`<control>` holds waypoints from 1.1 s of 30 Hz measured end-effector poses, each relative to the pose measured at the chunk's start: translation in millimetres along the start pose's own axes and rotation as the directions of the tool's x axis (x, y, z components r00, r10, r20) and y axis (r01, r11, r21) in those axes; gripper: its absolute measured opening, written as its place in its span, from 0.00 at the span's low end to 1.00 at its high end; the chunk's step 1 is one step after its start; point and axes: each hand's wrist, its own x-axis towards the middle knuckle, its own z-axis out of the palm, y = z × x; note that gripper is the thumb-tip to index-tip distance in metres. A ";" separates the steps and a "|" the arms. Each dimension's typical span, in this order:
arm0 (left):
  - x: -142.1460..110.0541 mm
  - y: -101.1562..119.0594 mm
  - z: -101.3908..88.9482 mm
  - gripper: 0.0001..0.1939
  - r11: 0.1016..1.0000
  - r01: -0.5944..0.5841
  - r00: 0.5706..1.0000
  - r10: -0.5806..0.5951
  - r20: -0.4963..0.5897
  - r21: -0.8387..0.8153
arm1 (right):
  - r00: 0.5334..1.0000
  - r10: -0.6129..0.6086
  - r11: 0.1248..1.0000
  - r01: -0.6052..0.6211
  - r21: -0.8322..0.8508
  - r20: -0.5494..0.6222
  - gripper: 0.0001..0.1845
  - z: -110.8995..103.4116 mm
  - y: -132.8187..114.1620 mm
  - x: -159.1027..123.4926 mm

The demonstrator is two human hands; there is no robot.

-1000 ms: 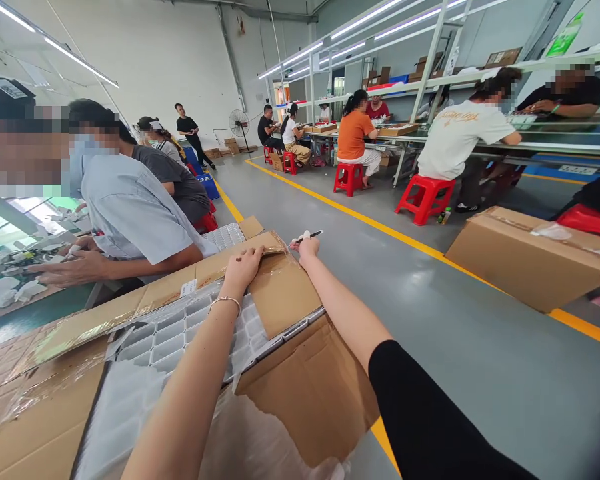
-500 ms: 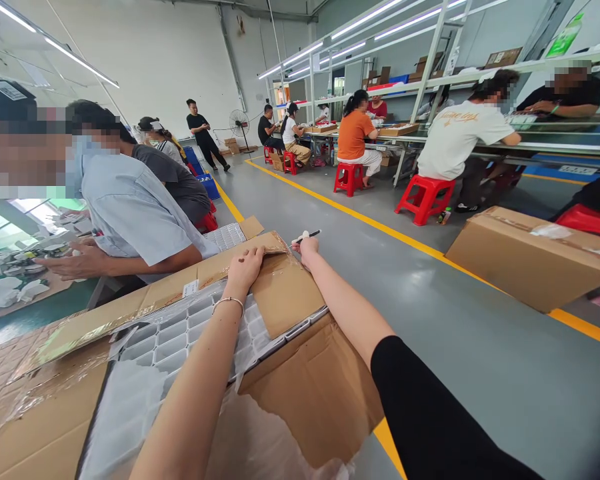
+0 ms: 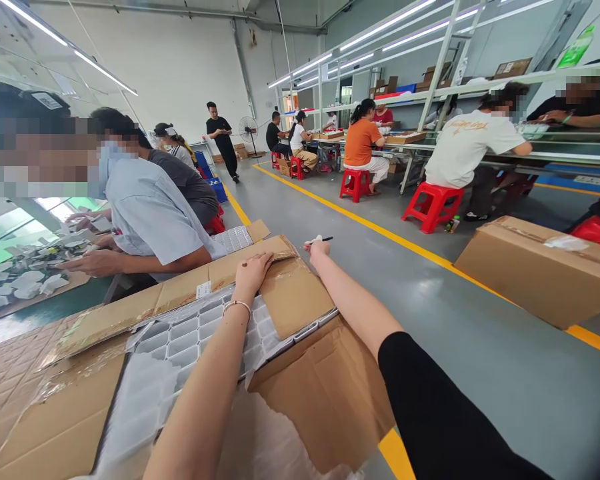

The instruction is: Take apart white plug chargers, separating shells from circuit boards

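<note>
A large cardboard box [image 3: 310, 393] stands open in front of me, with clear compartment trays [image 3: 190, 333] inside. My left hand [image 3: 251, 270] lies on the far taped flap [image 3: 285, 287], fingers curled over its edge. My right hand [image 3: 319, 247] reaches past the box's far corner, closed on a black pen-like tool [image 3: 323, 239] that points right.
A co-worker in a light blue shirt [image 3: 145, 213] sits close on the left, hands on a tray of small white parts [image 3: 25, 280]. Another cardboard box [image 3: 535, 273] lies on the floor at right by a yellow line [image 3: 380, 230]. People sit on red stools [image 3: 430, 203] at benches beyond.
My hands keep their hold on the flap and the tool. The view has shifted slightly up and left. A person in black at the back has walked toward the right.
</note>
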 end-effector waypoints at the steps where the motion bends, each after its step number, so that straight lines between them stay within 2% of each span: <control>1: -0.4 -0.6 0.2 0.15 1.000 0.006 1.000 -0.006 0.001 -0.015 | 1.000 -0.003 1.000 0.003 -0.001 -0.001 0.13 2.2 -5.2 3.6; 7: 2.0 -2.4 1.6 0.15 0.996 0.023 1.000 -0.023 0.001 -0.086 | 0.999 0.014 1.000 -0.014 -0.016 0.035 0.14 28.9 -26.2 21.4; 12: 2.5 -1.1 -0.5 0.14 0.993 0.001 1.000 -0.001 0.001 -0.114 | 0.998 0.044 0.999 -0.044 -0.023 0.033 0.13 59.9 -23.1 29.2; 15: 3.0 -0.9 -0.4 0.13 0.993 -0.006 1.000 0.006 0.002 -0.120 | 0.998 0.054 0.998 -0.053 -0.032 0.027 0.13 70.7 -17.9 33.2; 24: 4.7 -1.2 0.5 0.11 0.988 -0.020 1.000 0.021 0.003 -0.150 | 0.997 0.076 0.995 -0.076 -0.062 -0.001 0.13 70.4 -3.2 40.0; 33: 5.8 -2.0 2.6 0.12 0.985 -0.015 1.000 0.016 0.005 -0.171 | 0.989 0.133 0.982 -0.124 -0.140 0.063 0.12 64.3 -0.4 34.6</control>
